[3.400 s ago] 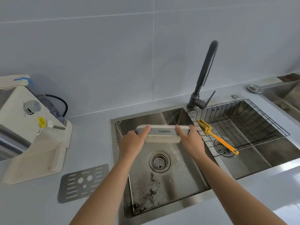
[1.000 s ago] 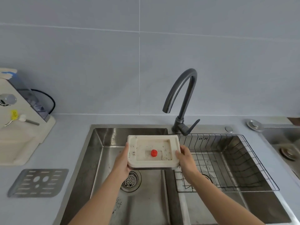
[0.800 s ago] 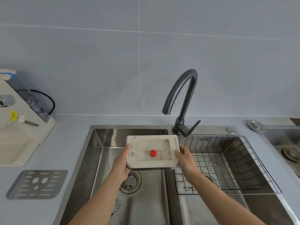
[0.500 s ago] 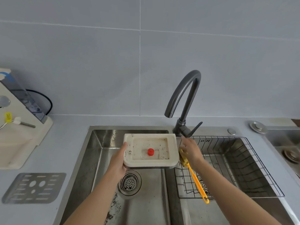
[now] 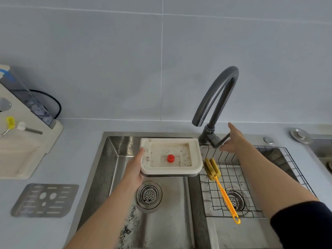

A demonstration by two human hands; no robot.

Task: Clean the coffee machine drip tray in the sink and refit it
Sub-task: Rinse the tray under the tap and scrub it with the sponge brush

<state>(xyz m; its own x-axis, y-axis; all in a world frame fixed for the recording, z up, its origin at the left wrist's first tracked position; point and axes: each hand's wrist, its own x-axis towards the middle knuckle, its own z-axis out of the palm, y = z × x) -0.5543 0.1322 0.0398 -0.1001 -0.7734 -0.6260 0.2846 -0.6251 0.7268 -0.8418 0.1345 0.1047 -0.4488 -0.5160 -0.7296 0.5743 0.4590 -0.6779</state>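
1. The left hand [image 5: 133, 169] grips the left edge of the cream rectangular plastic drip tray [image 5: 170, 157], holding it level above the left stainless steel sink basin [image 5: 111, 159].
2. A red round float [image 5: 170, 158] sits in the tray's stained recess.
3. The right hand [image 5: 233, 139], fingers spread and holding nothing, touches the dark grey faucet lever [image 5: 221, 140].
4. A yellow sponge brush [image 5: 218, 184] lies in the wire rack [image 5: 287, 159], just right of the tray.

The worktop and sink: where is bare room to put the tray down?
Free: the grey worktop between the cream coffee machine and the steel left basin; also that basin's floor around its round drain strainer, though coffee grounds speckle it. Crowded: the right basin's wire rack holds the yellow sponge brush; the perforated metal grate takes the near-left worktop.
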